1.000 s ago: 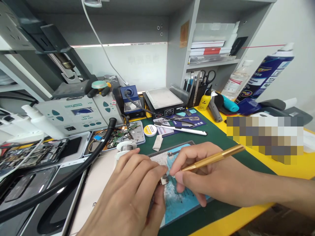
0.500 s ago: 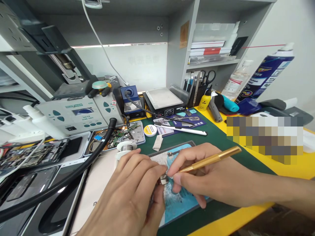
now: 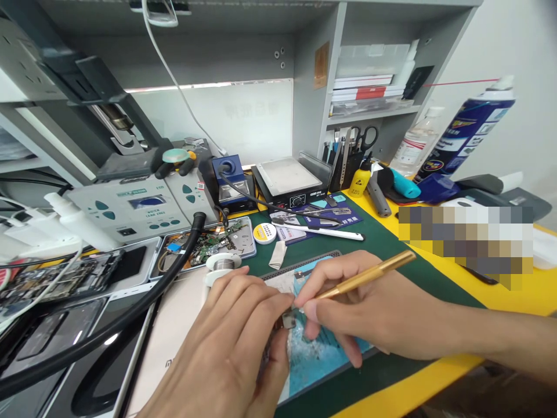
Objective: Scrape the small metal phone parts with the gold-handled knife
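My left hand (image 3: pixel 235 331) is closed round a small electronic part with a shiny metal face (image 3: pixel 288 320), most of it hidden under the fingers. In my right hand (image 3: pixel 369 313) a gold pen-shaped tool (image 3: pixel 369 274) is pinched between thumb and fingers, slanting down to the left. Its tip sits close to the metal face; whether the two touch cannot be made out. Both hands rest over a worn blue and white work pad (image 3: pixel 313 363), which lies on a green mat (image 3: pixel 391 371).
Left of my hands stand a solder spool (image 3: pixel 224 263) and a tray of circuit boards (image 3: pixel 241 235). A black hose (image 3: pixel 152 307) crosses over phone parts. Behind are a white pen-like tool (image 3: pixel 331 231), a soldering iron stand (image 3: pixel 235 186) and a hot plate (image 3: pixel 291 177).
The gold tool's rear end has dipped slightly and shifted left. The metal face shows at a slightly different tilt. Both hands otherwise keep their places, with a small camera shift.
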Motion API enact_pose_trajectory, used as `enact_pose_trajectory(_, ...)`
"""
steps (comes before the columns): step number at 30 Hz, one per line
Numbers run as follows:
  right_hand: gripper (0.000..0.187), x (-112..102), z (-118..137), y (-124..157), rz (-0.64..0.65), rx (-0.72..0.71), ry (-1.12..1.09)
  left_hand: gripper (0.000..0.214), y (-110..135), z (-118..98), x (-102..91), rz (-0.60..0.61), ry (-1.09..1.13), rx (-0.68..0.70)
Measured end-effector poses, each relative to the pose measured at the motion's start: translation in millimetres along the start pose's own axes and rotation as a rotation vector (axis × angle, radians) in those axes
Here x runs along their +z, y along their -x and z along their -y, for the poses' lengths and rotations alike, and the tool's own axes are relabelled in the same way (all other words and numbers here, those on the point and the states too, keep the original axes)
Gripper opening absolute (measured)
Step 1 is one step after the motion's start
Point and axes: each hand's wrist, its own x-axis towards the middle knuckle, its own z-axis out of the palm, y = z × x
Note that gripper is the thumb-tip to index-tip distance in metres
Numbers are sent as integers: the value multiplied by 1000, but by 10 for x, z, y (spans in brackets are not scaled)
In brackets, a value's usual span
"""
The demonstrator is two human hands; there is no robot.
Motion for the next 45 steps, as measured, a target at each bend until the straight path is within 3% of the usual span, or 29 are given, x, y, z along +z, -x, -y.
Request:
enact_pose_trajectory(6, 8, -16, 29, -4, -106, 27, -46, 37, 19, -5, -2, -8, -21, 1)
enact_pose_trajectory(27, 6, -2, -10, -9, -64, 31, 11, 42, 13, -20, -20, -7, 8, -12)
enact_pose_trajectory(45, 2, 5, -91, -37, -100, -57, -22, 39, 6, -23, -6, -10, 4, -20)
